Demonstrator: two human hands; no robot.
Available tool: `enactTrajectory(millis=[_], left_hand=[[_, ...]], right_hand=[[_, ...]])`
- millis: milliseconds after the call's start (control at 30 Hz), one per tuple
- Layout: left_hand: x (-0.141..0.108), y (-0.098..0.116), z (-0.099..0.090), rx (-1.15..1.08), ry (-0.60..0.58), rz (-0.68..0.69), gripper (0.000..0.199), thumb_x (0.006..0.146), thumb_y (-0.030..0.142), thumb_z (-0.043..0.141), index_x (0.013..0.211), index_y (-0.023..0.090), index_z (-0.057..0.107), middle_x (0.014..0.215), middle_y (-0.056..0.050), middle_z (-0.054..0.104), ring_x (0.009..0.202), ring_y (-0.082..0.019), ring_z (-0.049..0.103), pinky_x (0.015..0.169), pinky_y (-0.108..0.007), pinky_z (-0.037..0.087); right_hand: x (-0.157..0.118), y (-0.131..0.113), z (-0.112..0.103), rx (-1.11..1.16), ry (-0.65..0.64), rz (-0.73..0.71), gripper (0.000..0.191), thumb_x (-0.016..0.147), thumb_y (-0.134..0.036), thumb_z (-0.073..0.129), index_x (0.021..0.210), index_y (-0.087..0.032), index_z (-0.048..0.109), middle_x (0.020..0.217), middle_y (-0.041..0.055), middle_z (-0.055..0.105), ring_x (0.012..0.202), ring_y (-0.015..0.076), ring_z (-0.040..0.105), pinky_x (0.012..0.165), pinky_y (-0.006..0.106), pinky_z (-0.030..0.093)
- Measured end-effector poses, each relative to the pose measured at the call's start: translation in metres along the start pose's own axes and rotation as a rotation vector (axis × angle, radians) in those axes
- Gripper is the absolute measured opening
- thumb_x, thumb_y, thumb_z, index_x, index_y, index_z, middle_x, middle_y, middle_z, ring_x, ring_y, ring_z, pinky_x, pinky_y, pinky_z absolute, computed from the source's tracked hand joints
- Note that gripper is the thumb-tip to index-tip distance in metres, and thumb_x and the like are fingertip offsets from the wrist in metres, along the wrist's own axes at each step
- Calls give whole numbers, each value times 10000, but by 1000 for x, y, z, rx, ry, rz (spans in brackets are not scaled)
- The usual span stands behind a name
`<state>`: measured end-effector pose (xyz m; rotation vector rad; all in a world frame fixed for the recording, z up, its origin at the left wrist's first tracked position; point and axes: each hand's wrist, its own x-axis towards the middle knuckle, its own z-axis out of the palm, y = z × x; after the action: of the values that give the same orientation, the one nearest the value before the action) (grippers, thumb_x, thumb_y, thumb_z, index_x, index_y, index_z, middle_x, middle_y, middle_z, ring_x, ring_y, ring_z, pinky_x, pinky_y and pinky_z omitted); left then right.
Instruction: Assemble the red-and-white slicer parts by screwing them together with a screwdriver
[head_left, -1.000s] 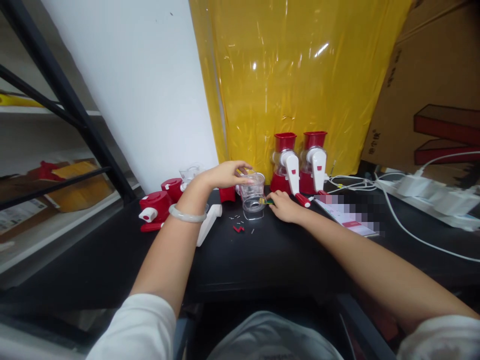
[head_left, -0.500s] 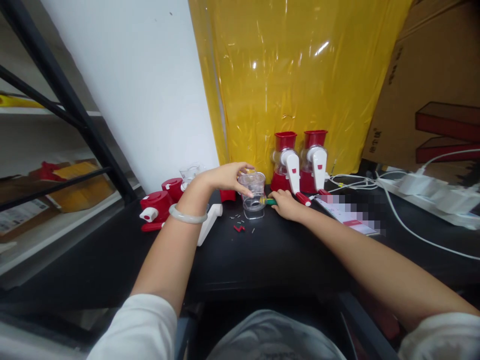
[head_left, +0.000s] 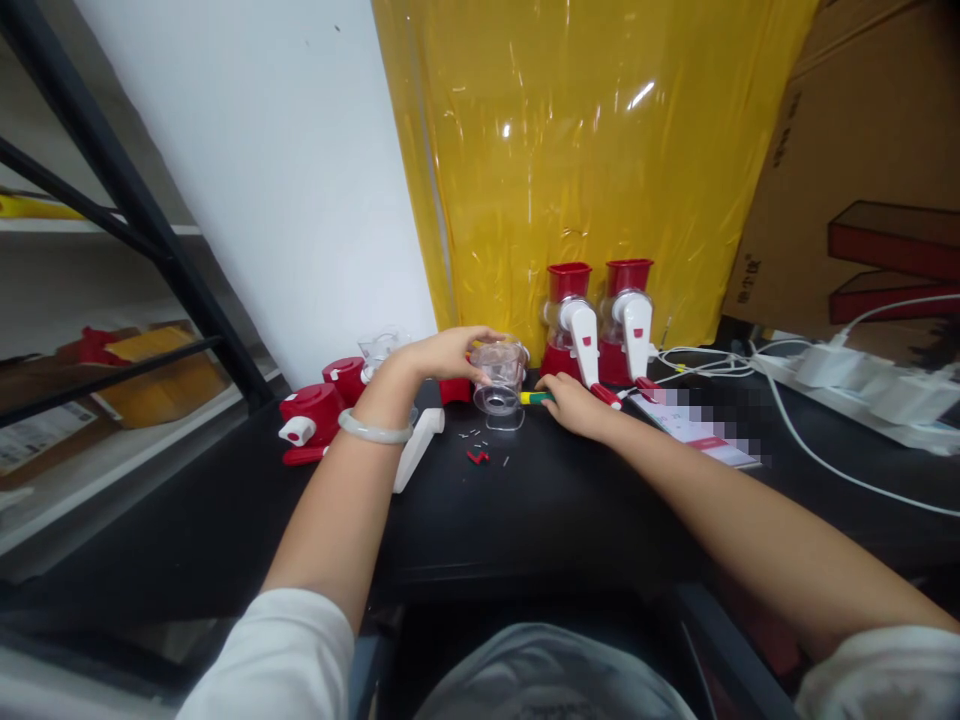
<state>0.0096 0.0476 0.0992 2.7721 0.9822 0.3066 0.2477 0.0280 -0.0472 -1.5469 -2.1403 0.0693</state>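
With fingers curled over its top, my left hand (head_left: 459, 352) grips a clear plastic grinder body (head_left: 499, 372) standing on the black table. My right hand (head_left: 567, 402) is closed around the green-and-yellow handle of a screwdriver (head_left: 534, 398). The tool lies level and points left at the body's right side; its tip cannot be made out. In front of the body lie several small screws (head_left: 474, 435) and a small red part (head_left: 478, 457). A white crank handle (head_left: 420, 448) rests beside my left wrist.
Two assembled red-and-white rotary graters (head_left: 571, 330) stand at the back. Red grinder bases (head_left: 311, 412) sit left of my left arm. A phone-like flat panel (head_left: 697, 430), white cables and a power strip (head_left: 862, 400) lie on the right of the black table (head_left: 525, 530).
The clear body has shifted slightly left and turned a little in my left hand. More of the screwdriver's yellow part shows between the body and my right hand.
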Motion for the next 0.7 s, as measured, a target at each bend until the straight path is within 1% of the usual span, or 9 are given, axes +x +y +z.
enactTrajectory(millis=[167, 267, 367, 467, 500, 533, 600, 667, 700], left_hand=[[4, -5, 4, 18, 10, -3, 729, 700, 352, 729, 1367, 191, 484, 1417, -107, 522, 1259, -266, 524, 1037, -357, 396], [6, -7, 5, 47, 18, -12, 724, 703, 348, 731, 1362, 179, 483, 1409, -116, 528, 1246, -263, 534, 1029, -353, 400], [5, -6, 5, 76, 41, -18, 704, 707, 333, 735, 1346, 169, 490, 1391, -120, 542, 1233, -259, 543, 1020, -349, 406], [-2, -2, 8, 87, 83, -12, 670, 732, 345, 724, 1332, 162, 488, 1373, -122, 549, 1220, -259, 547, 1009, -352, 418], [-7, 0, 11, 93, 117, 0, 650, 749, 354, 713, 1325, 158, 486, 1367, -125, 547, 1218, -259, 544, 1008, -356, 419], [-12, 1, 14, 102, 165, 15, 620, 768, 361, 698, 1314, 155, 486, 1359, -129, 546, 1216, -258, 540, 1008, -360, 418], [-24, 1, 25, 132, 304, 52, 536, 808, 365, 659, 1271, 153, 492, 1306, -136, 555, 1183, -252, 544, 993, -372, 424], [-37, -1, 38, 150, 451, 63, 385, 850, 354, 607, 1162, 147, 514, 1178, -133, 585, 1087, -234, 565, 940, -373, 447], [-44, -3, 45, 163, 501, 48, 300, 861, 339, 587, 1083, 147, 525, 1092, -125, 597, 1010, -222, 573, 895, -369, 459]], right_hand=[[-1, -11, -11, 101, 195, -1, 236, 910, -253, 531, 1116, -143, 566, 1094, 148, 652, 1030, 229, 613, 921, 342, 435], [-2, -15, -21, 158, 347, 16, 222, 906, -318, 529, 1055, -162, 581, 997, 125, 685, 917, 237, 644, 817, 351, 465], [-5, -16, -37, 193, 591, 13, 206, 876, -372, 547, 946, -187, 605, 871, 89, 692, 764, 222, 637, 708, 336, 457], [-9, -15, -52, 240, 848, 3, 201, 875, -384, 529, 800, -205, 580, 679, 28, 622, 648, 181, 576, 646, 307, 427], [-10, -16, -56, 269, 906, -5, 213, 882, -378, 511, 761, -211, 560, 640, 13, 590, 624, 170, 553, 626, 299, 417], [-11, -17, -58, 304, 929, -26, 225, 887, -374, 498, 735, -215, 542, 618, 1, 566, 606, 160, 536, 610, 293, 409], [-13, -20, -59, 392, 929, -75, 239, 897, -367, 479, 716, -217, 518, 619, -7, 548, 598, 148, 523, 598, 286, 405], [-14, -26, -53, 463, 886, -115, 231, 896, -371, 487, 725, -217, 514, 627, -11, 540, 585, 139, 511, 587, 284, 402], [-15, -29, -49, 487, 856, -130, 222, 889, -377, 502, 736, -217, 514, 622, -15, 532, 574, 136, 502, 579, 284, 399]])
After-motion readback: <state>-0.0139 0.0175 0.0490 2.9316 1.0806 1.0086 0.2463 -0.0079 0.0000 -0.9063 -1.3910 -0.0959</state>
